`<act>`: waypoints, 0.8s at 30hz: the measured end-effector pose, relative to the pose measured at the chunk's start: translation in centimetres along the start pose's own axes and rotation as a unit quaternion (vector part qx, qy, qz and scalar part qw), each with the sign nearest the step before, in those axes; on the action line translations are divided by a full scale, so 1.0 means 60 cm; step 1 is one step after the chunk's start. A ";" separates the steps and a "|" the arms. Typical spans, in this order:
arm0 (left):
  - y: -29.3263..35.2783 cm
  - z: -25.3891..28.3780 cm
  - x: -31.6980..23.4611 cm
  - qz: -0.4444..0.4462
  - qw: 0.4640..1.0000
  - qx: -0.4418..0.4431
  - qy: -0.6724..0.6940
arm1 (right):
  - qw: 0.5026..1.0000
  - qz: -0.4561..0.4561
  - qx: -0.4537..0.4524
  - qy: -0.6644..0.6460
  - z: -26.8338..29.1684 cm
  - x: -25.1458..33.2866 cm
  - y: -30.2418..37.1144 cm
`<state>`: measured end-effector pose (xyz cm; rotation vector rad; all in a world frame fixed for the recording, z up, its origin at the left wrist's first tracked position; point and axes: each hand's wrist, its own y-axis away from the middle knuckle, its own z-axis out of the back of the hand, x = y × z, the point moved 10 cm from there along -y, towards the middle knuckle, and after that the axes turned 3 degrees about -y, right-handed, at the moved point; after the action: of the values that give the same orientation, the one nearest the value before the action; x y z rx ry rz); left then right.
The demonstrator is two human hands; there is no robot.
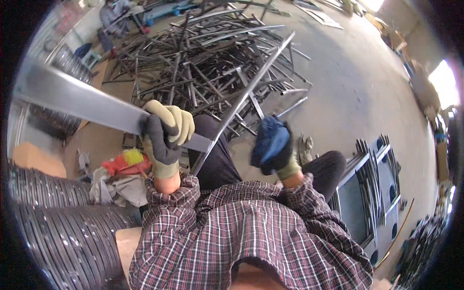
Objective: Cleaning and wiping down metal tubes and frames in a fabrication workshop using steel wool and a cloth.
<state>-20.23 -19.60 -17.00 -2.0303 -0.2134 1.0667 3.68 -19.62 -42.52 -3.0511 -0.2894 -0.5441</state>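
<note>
My left hand (166, 130), in a cream glove with a dark grey palm, is closed around a flat grey metal bar (92, 104) that runs off to the upper left. Its other end meets a long thin metal bar (251, 84) slanting away from my lap; whether the two are joined I cannot tell. In my right hand (288, 164), gloved alike and slightly blurred, is a bunched blue cloth (270, 140). The cloth is held to the right of the long bar, apart from it. My knees are spread on both sides.
Ahead lies a tangled heap of metal bars (208, 63). Stacked dark metal frames (72, 241) stand at my left, near a red cloth (126, 164). Metal frames with blue panels (357, 203) lie at the right. Another person (116, 19) sits at the far left.
</note>
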 end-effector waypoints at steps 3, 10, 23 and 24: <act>-0.024 -0.036 0.018 -0.027 0.999 0.018 0.039 | 0.997 -0.038 -0.059 -0.024 -0.064 -0.095 -0.032; 0.003 -0.093 0.109 0.078 0.992 -0.083 -0.050 | 0.950 0.119 -0.210 0.200 -0.127 -0.032 -0.022; 0.086 -0.080 0.021 0.107 0.985 0.116 0.068 | 0.931 0.326 -0.146 0.080 0.111 0.508 -0.084; 0.083 -0.081 0.012 0.095 0.988 0.115 0.046 | 0.911 0.341 -0.105 0.207 0.103 0.525 -0.071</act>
<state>-17.17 -25.38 -19.55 -1.9105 0.1488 1.0576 34.00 -9.47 -37.47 -2.8151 0.8551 -1.1607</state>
